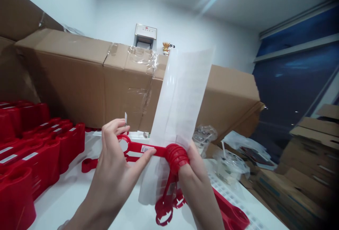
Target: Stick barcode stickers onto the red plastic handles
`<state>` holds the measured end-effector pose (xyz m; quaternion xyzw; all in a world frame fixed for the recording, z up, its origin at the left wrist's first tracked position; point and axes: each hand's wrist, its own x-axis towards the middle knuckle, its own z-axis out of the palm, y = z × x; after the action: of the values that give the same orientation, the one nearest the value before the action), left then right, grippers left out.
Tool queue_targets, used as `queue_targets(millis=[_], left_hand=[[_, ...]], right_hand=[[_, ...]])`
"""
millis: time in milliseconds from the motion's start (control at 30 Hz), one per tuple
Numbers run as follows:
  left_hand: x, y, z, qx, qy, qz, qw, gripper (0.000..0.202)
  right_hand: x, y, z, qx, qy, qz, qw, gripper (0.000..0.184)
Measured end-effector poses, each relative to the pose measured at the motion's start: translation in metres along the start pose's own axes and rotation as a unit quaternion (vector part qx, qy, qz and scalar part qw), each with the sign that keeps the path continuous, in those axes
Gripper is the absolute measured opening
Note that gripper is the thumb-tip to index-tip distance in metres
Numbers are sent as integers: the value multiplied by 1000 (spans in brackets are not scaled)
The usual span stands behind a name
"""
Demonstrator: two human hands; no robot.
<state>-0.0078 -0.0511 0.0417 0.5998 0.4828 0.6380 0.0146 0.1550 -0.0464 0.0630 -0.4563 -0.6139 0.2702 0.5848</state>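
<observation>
My left hand [116,163] pinches the handle of a red plastic measuring spoon [156,150], its thumb pressing a small white sticker label [146,149] onto the handle. My right hand [193,170] grips the round scoop end of the stacked red spoons together with a long translucent sheet of labels [182,96] that stands up from it. More red spoons [169,201] hang below the right hand. Both hands are closed.
Rows of stacked red plastic pieces [31,152] fill the left of the white table [74,194]. Big cardboard boxes [79,78] stand behind it. A plastic cup [227,166], bags and more boxes [307,152] lie to the right. Another label sheet [233,198] lies on the table.
</observation>
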Motion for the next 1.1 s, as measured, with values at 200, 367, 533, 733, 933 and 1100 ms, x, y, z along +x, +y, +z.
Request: queue_targets(millis=[200, 367, 533, 733, 933, 1100], left_hand=[[3, 0, -5, -100, -50, -63, 992, 37], [7, -1, -7, -124, -89, -133, 979, 44], [23, -5, -25, -165, -162, -178, 956, 37], [34, 1, -49, -344, -221, -281, 868, 34], [29, 13, -52, -352, -228, -290, 860, 24], [26, 22, -55, -324, -199, -260, 888, 25]], right_hand=[[3, 3, -2, 33, 1, 18, 999, 45], [4, 7, -6, 59, -2, 32, 998, 43], [9, 9, -11, 50, 7, 5, 999, 40], [15, 6, -11, 76, 4, -25, 997, 37], [13, 3, -10, 100, 4, -15, 995, 37], [14, 3, -13, 123, -4, 21, 992, 37]])
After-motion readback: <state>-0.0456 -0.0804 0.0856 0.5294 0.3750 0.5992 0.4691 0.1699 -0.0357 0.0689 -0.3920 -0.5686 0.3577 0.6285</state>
